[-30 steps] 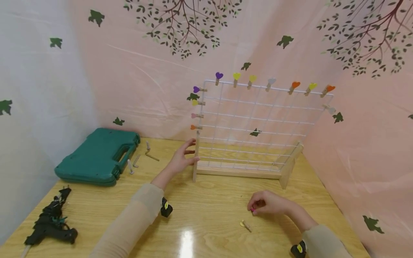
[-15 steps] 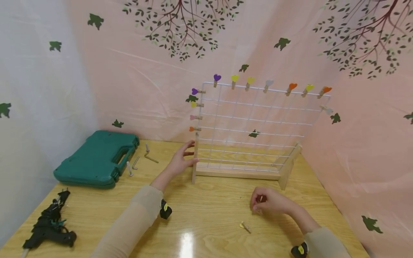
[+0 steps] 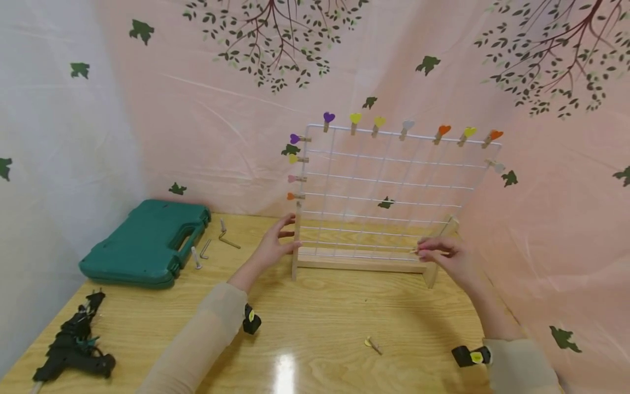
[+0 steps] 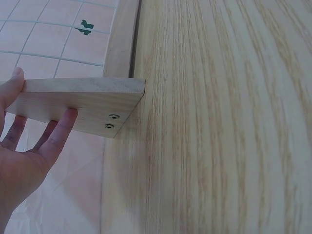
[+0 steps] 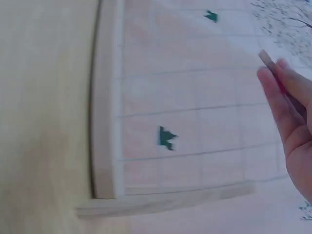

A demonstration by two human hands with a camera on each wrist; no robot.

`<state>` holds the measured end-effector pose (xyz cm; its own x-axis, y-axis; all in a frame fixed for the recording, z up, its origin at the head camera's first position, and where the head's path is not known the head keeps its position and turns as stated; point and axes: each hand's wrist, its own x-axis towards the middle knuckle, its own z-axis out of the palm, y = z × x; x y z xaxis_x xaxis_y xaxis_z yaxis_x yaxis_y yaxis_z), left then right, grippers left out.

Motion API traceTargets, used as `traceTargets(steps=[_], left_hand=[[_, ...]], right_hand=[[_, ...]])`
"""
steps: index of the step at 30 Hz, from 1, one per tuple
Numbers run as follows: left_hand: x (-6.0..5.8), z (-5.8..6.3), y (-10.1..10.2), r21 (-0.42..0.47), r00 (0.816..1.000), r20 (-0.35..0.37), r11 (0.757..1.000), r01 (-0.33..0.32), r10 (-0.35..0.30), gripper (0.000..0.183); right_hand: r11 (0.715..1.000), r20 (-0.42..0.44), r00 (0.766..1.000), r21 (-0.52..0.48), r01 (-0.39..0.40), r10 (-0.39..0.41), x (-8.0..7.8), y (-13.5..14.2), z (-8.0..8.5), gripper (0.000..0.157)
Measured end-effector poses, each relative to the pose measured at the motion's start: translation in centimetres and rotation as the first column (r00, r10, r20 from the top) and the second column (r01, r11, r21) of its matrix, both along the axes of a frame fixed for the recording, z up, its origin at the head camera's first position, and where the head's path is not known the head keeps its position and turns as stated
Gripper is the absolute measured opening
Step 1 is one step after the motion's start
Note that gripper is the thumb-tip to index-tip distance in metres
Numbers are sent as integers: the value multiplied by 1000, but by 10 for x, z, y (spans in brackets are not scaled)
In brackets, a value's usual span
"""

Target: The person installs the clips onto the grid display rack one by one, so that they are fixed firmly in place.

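Observation:
A white wire grid point(image 3: 364, 197) stands upright in a wooden stand point(image 3: 361, 265), with heart clothespins clipped along its top and sides. My left hand point(image 3: 269, 249) holds the stand's left side board point(image 4: 97, 86); in the left wrist view the thumb lies at its front edge and fingers touch its outer face. My right hand point(image 3: 450, 260) pinches a small wooden clothespin point(image 5: 265, 57) between thumb and fingertips, its pinkish-red part mostly hidden. That hand is before the grid's lower right. A loose clothespin with a yellow heart point(image 3: 375, 346) lies on the table.
A green plastic case point(image 3: 143, 243) lies at the back left, with bolts point(image 3: 197, 258) and hex keys point(image 3: 229, 240) beside it. A black glue gun point(image 3: 74, 345) is at the front left. Printed cloth hangs behind the table.
My right hand has lifted off the table with the clothespin and moved up and right to the grid's lower right. My left hand has stayed at the side board.

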<state>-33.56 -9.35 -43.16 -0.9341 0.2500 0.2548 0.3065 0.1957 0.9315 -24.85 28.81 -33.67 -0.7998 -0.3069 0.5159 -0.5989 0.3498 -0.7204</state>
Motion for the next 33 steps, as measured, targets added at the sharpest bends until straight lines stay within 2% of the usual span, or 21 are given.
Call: traceTargets(steps=[3, 5, 8, 10, 11, 15, 20, 22, 26, 29, 33], left_hand=[[0, 0, 0, -4, 1000, 2, 1000, -1, 1, 72], [0, 0, 0, -3, 1000, 3, 1000, 1, -1, 72], [1, 1, -1, -1, 1000, 4, 1000, 8, -8, 72], [1, 1, -1, 3, 1000, 4, 1000, 11, -11, 72], [1, 1, -1, 5, 1000, 4, 1000, 13, -13, 72], [0, 1, 0, 8, 1000, -1, 1000, 10, -10, 72], [-1, 0, 0, 4, 1000, -9, 1000, 11, -11, 72], [-1, 0, -1, 5, 1000, -5, 1000, 9, -9, 71], [0, 1, -1, 5, 1000, -4, 1000, 17, -17, 71], [0, 1, -1, 6, 1000, -4, 1000, 19, -19, 71], [-1, 0, -1, 10, 1000, -2, 1000, 15, -15, 71]], right_hand=[[987, -74, 994, -143, 71, -82, 1, 6, 17, 10], [970, -124, 974, -174, 169, -192, 1, 9, 27, 11], [922, -185, 911, -198, 332, -367, 1, 13, 40, 13], [870, -202, 849, -197, 453, -488, -1, 17, 47, 16], [846, -204, 825, -216, 487, -527, -3, 19, 50, 17], [763, -178, 758, -332, 554, -627, -16, 32, 56, 21], [683, -162, 691, -421, 597, -704, -37, 50, 57, 22], [651, -124, 675, -438, 620, -727, -43, 53, 59, 23], [613, -80, 649, -434, 661, -757, -53, 57, 64, 22], [597, -56, 637, -418, 685, -769, -57, 58, 67, 20], [587, -12, 638, -404, 702, -770, -61, 57, 70, 20]])
